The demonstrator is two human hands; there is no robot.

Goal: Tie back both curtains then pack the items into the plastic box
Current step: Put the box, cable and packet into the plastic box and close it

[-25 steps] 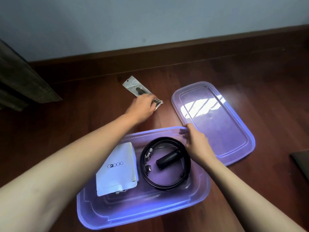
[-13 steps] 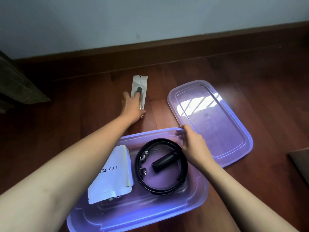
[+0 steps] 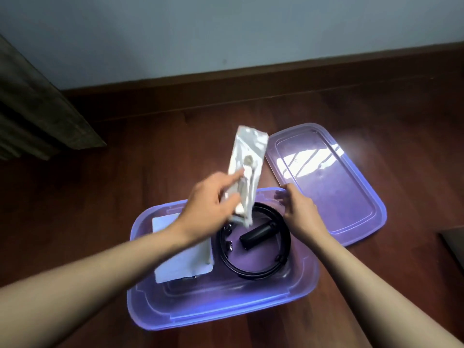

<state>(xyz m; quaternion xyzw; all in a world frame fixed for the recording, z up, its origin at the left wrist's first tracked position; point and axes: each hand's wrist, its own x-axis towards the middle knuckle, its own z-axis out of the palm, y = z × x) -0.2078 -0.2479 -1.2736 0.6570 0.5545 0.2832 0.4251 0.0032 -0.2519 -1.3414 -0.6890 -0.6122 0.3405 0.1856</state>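
Our left hand (image 3: 211, 204) pinches the packet (image 3: 248, 156), likely light and slippery, by its lower end; our right hand (image 3: 298, 212) grips the box (image 3: 226, 315) rim.

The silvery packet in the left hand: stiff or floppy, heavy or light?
Probably light: the left hand holds the packet by its lower part. Fairly stiff: it stands up without drooping. Its glossy film may be slippery.
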